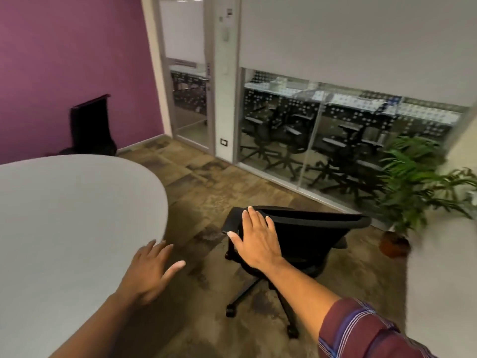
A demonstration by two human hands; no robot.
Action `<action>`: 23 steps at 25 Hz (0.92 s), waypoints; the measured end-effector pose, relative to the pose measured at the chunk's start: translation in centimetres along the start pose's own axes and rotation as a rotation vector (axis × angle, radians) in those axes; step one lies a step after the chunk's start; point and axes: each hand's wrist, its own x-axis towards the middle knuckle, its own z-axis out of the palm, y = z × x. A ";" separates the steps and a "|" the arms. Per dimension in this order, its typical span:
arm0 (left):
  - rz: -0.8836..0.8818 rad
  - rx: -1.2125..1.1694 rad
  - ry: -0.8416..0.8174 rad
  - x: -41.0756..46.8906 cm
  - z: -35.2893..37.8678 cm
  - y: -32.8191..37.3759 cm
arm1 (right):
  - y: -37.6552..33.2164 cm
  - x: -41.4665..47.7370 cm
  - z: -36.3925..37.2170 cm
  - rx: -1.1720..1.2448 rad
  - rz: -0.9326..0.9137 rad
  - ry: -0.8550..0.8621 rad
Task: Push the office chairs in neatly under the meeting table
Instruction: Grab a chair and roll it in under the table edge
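A black office chair [309, 236] on castors stands on the carpet to the right of the round white meeting table [64, 215], apart from its edge. My right hand [255, 239] lies flat, fingers spread, over the left end of the chair's backrest top. My left hand [152, 272] hovers open near the table's right edge, holding nothing. A second black chair [90, 125] sits at the table's far side by the purple wall, its seat hidden behind the tabletop.
A potted plant [413, 182] stands at the right near a white wall. A glass partition [335, 140] and a glass door [191, 99] run along the back, with more chairs and desks behind them. Patterned brown carpet lies between table and glass.
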 end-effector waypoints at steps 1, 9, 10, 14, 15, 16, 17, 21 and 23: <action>0.029 -0.007 0.016 0.9 -0.3 1.5 | 1.3 0.1 -0.5 -0.011 0.015 0.001; 0.276 0.017 0.054 15.5 0.2 21.1 | 20.4 2.2 -2.7 -0.108 0.221 0.064; 0.298 0.027 0.049 17.1 0.5 23.1 | 22.5 2.5 -2.8 -0.121 0.225 0.077; 0.329 0.042 0.006 21.3 1.8 27.6 | 28.9 2.5 -3.4 -0.139 0.220 0.016; 0.327 0.054 -0.020 22.5 2.2 28.5 | 30.4 2.8 -3.3 -0.138 0.218 0.000; 0.315 0.062 -0.057 22.8 2.4 28.6 | 30.9 2.6 -3.3 -0.136 0.214 -0.033; 0.303 0.073 -0.105 23.6 2.7 29.0 | 31.7 2.8 -3.1 -0.130 0.212 -0.063; 0.259 0.100 -0.281 25.6 3.1 29.2 | 32.9 3.7 -2.1 -0.180 0.158 -0.101; 0.259 0.094 -0.277 25.8 3.2 28.5 | 32.8 4.0 -1.6 -0.189 0.124 -0.082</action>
